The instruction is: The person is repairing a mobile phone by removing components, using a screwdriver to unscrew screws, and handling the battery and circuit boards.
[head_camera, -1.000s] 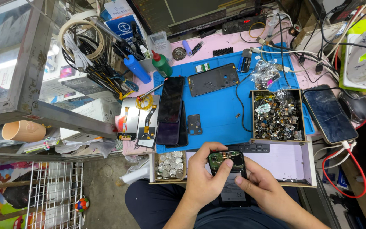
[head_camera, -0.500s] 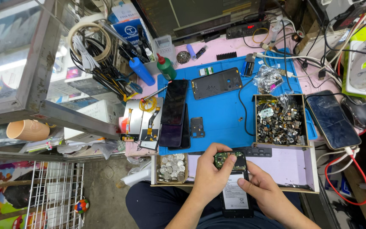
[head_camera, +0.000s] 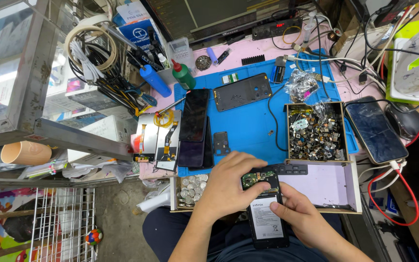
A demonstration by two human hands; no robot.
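Note:
An opened phone with its back off lies over my lap at the bench's front edge, green circuit board at the top and white-labelled battery below. My left hand grips its upper left side, fingers curled over the board end. My right hand holds the lower right side, thumb pressed on the battery label. Just behind my hands is a blue work mat with a stack of dark phone screens, a black back cover and a small camera frame piece.
A wooden box of small metal parts sits right of the mat, a phone on a cable beyond it. A shallow tray with a compartment of coins lies at the front. Bottles, tools and cables crowd the back; a glass cabinet stands left.
The opened phone has slid down toward my lap, and more of its battery shows below my hands. My right thumb now presses on the battery label.

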